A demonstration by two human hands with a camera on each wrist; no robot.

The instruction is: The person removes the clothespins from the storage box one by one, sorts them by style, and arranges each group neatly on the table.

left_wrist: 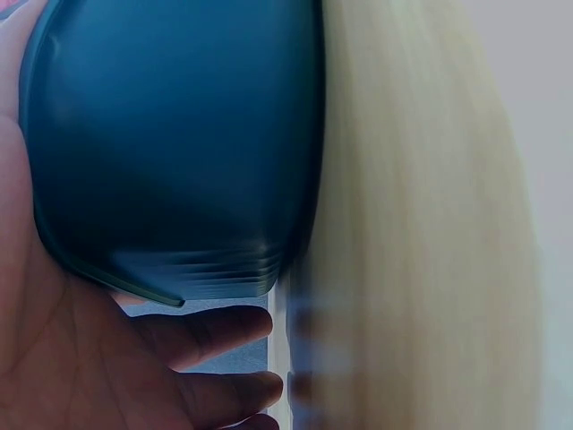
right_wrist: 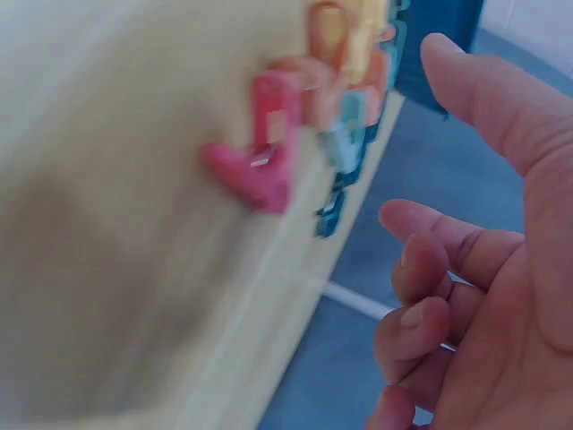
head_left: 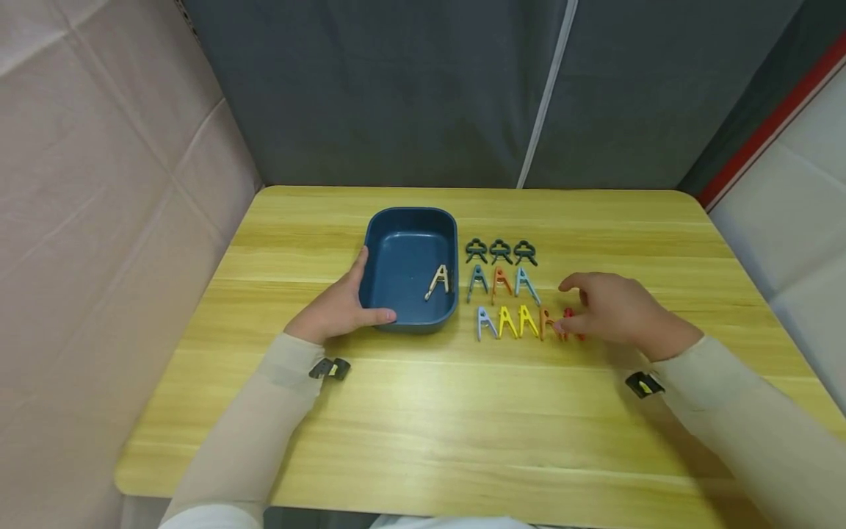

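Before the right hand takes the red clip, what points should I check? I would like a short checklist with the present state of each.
1. Left hand steadies the blue tray: ok, fingers curl round its near left corner.
2. Right hand holds nothing: ok, fingers loosely curled, nothing in them.
3. Red clip within reach: ok, right at the fingertips, partly hidden.
4. Room in the tray: ok, only one beige clip inside.
5. Neighbouring orange clip apart from the red one: cannot tell, they lie very close.

One blue tray [head_left: 410, 220], twelve clips [head_left: 501, 281], two hands [head_left: 337, 308].
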